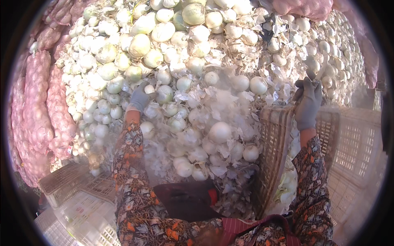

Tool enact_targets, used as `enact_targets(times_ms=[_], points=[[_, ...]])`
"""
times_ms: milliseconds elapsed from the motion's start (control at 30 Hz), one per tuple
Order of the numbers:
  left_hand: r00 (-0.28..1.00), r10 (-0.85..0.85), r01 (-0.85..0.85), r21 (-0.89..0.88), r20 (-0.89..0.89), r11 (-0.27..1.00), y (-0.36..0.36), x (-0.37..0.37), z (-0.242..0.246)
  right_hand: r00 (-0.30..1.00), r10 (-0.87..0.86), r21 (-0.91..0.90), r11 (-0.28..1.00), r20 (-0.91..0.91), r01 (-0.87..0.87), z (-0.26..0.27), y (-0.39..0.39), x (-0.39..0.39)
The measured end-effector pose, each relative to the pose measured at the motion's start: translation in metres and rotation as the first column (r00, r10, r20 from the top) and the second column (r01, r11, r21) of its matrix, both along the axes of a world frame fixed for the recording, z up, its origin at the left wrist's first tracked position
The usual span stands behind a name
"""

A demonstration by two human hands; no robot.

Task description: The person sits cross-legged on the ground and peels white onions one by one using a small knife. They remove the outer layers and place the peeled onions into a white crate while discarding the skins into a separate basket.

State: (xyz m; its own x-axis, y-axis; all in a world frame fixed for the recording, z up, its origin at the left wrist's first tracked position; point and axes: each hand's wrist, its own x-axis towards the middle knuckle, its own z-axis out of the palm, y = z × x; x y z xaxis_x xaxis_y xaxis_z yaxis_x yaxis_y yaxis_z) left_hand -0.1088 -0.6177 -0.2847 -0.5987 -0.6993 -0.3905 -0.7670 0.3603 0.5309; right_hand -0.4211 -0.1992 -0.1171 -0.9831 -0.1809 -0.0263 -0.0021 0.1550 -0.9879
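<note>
My left hand (139, 100), in a grey glove, is closed around a small white onion (149, 89) at the left edge of a big heap. Around it lie white onions (164, 93) and loose papery skins (215, 103). My right hand (307, 104), also gloved, is raised above the rim of a brown plastic crate (275, 132) on the right. A thin, pale, blade-like tool (322, 69) juts up from between its fingers; its exact kind is unclear. Larger onions (220, 132) lie among the skins between my hands.
Pink mesh sacks of onions (37, 101) stand at the left, and another sack (303, 7) lies at the top right. Plastic crates are at the lower left (66, 181) and far right (354, 141). Onion pieces or leaves (286, 184) show beside my right forearm. Haze blurs the middle.
</note>
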Motion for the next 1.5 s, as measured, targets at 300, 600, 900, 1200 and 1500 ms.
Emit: enact_targets(times_ms=[300,600,900,1200,1500], points=[[0.883,0.034,0.102,0.262,-0.469,0.96,0.055,-0.03,0.089,1.0,0.003,-0.069,0.998,0.016,-0.002,-0.001,-0.002,0.0],[0.956,0.153,-0.25,-0.419,-0.251,0.873,-0.078,-0.13,0.053,0.999,0.038,-0.051,0.998,0.02,-0.037,-0.004,0.001,-0.001],[0.581,0.637,-0.102,0.73,-0.508,0.675,-0.01,-0.067,0.061,0.993,0.098,-0.096,0.991,0.059,-0.092,-0.004,0.005,-0.003],[0.692,0.533,0.302,0.866,-0.487,0.399,0.184,-0.118,0.146,0.934,0.34,-0.189,0.93,0.111,-0.316,0.021,0.017,0.014],[0.876,-0.11,0.457,0.736,-0.469,0.5,0.409,-0.062,0.283,0.686,0.653,-0.439,0.744,0.321,-0.503,0.069,0.209,0.151]])
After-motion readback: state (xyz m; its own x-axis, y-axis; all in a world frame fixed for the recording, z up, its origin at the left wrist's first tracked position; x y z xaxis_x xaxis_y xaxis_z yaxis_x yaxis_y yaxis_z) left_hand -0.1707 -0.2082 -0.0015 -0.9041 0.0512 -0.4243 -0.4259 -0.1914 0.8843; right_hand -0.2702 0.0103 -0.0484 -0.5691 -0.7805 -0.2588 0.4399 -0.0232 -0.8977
